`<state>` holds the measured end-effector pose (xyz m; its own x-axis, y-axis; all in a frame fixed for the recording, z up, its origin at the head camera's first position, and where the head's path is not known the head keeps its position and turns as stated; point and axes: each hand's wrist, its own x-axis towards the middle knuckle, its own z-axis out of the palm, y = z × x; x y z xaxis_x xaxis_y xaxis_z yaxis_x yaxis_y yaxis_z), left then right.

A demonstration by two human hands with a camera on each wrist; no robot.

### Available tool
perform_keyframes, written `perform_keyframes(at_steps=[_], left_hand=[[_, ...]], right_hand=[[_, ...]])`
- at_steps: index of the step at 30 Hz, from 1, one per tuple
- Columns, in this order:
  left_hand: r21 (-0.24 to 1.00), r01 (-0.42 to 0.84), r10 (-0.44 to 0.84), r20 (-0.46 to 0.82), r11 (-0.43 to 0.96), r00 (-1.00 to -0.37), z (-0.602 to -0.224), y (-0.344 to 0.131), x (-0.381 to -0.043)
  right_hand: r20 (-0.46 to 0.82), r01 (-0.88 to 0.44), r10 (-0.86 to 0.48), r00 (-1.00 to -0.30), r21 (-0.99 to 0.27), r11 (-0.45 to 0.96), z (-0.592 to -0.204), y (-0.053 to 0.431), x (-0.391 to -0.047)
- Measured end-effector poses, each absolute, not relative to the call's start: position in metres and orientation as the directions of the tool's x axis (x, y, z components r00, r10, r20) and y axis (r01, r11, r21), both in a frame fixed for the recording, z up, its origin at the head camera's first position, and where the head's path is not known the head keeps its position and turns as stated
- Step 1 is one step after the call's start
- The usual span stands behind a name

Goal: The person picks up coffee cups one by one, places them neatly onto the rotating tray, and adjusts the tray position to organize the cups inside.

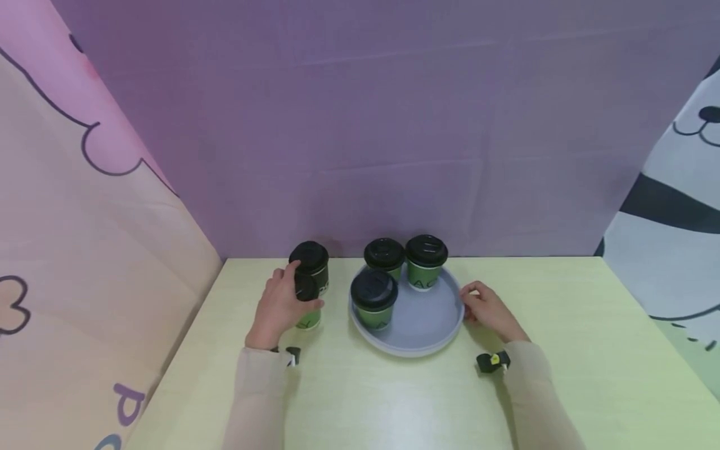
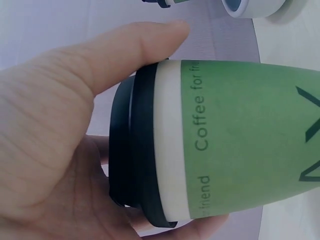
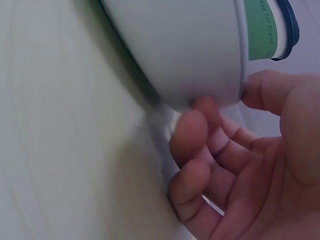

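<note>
Green cups (image 1: 374, 315) with black lids (image 1: 425, 248) number five in the head view. Three stand on a round grey tray (image 1: 429, 320): two at the far side, one at the near left. Left of the tray, apart from it, are a far cup (image 1: 320, 275) and, just nearer, the handled cup (image 1: 307, 320). The left hand (image 1: 279, 307) is on the handled cup; the right hand (image 1: 490, 312) is at the tray's right edge. Whether the handled cup's base touches the table (image 1: 394, 400) cannot be confirmed.

Left wrist view: the handled cup is gripped about its lid and upper body, thumb along one side, fingers curled round the other. The spread is about one lid wide; the fingertips are partly hidden.

Right wrist view: the tray's rim is pinched, thumb at the edge, fingers bent beneath the outer wall. No cup is in this grip.

Assessment: the step in hand is judged to be securing the handled cup while the tray is steadied. The next move calls for a firm hold below the lid, the cup kept upright and clear of its far neighbour, and the tray kept level
</note>
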<state>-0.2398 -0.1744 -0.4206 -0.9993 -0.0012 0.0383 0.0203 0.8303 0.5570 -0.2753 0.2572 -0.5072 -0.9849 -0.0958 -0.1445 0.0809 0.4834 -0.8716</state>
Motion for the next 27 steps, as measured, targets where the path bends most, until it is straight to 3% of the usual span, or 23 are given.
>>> perform_keyframes(at_steps=[15,27], left_hand=[[0.556,0.048,0.026,0.049,0.830,-0.998,-0.415,-0.174,-0.236],[0.554,0.160,0.106,0.129,0.817,-0.986,-0.405,-0.171,-0.229]], right_hand=[[-0.235,0.108,-0.258,-0.937,-0.898,0.426,-0.502,0.267,-0.272],[-0.261,0.094,-0.362,-0.895,-0.903,0.420,-0.498,0.272,-0.270]])
